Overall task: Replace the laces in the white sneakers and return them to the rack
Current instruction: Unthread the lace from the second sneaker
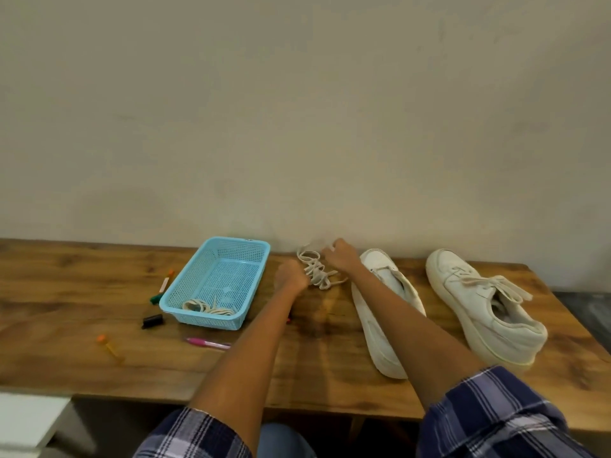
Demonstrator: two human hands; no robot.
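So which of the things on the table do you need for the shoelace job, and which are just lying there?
For the job: the left hand and right hand, both on the loose lace; the near sneaker; the laced sneaker; the blue basket holding coiled laces.

Just lying about: pink pen, black clip, orange peg, green marker.

No text, label, brand or number can be read on anything here.

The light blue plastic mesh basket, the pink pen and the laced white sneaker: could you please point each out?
light blue plastic mesh basket (185, 279): head view, left wall.
pink pen (207, 343): head view, mid-barrel.
laced white sneaker (449, 276): head view, toe upper.
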